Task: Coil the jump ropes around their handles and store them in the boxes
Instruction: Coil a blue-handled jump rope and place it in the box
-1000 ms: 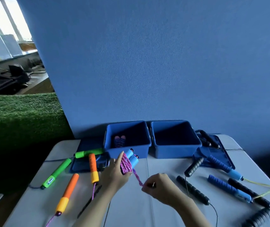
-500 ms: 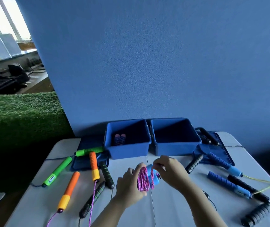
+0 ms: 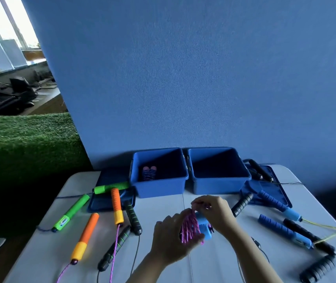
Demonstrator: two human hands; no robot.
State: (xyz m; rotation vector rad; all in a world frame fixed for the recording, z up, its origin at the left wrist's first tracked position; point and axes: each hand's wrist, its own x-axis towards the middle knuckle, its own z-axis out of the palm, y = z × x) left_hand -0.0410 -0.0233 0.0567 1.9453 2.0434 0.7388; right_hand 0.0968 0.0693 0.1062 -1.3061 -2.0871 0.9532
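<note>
Over the white counter (image 3: pixel 214 268), just in front of the two blue boxes, the left hand (image 3: pixel 170 237) has its fingers curled round a pair of light-blue handles (image 3: pixel 202 226) wound in pink rope (image 3: pixel 189 227). The right hand (image 3: pixel 216 213) pinches the rope's loose end above the bundle. The left box (image 3: pixel 159 185) holds one coiled rope with pink handles (image 3: pixel 149 173); the right box (image 3: pixel 218 183) shows only a dark inside. Orange, green, black and dark-blue handled ropes lie uncoiled to either side.

Two bare forearms come up from the bottom edge, no sleeves showing. The left hand (image 3: pixel 170 240) and the right hand (image 3: pixel 216 215) wear no gloves, rings or watch.
</note>
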